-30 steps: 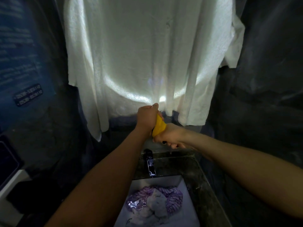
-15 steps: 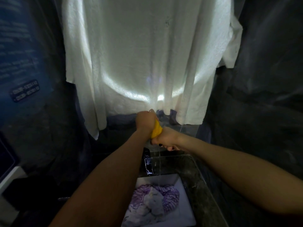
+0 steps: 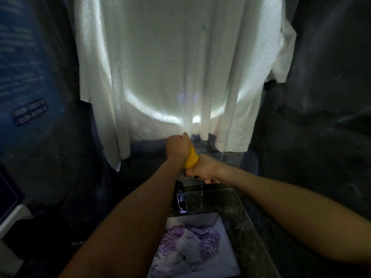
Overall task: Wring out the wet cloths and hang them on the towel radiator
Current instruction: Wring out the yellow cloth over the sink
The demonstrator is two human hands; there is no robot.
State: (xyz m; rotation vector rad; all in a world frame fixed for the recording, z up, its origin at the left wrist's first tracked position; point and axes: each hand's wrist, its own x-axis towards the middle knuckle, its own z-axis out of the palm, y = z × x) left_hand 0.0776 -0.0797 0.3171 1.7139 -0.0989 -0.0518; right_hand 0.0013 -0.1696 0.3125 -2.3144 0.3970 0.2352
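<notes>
Gripping cloth [image 3: 191, 160]: left hand [image 3: 177, 146], right hand [image 3: 203, 168]; plaque [image 3: 30, 111] illegible.

Two bare arms showing, left arm [image 3: 130, 217], right arm [image 3: 291, 207], right hand [image 3: 202, 168] wearing dark polish on a nail [image 3: 195, 176]

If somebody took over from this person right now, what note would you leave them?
Left hand: grips the upper end of the small yellow wet cloth.
Right hand: grips its lower end; the cloth is twisted between them.
Purple striped cloth and pale grey cloth lie in the white square basin.
Done: the yellow one is being wrung; none of these three is hung.
Left: hang it, then wring and hang the other two.
</notes>
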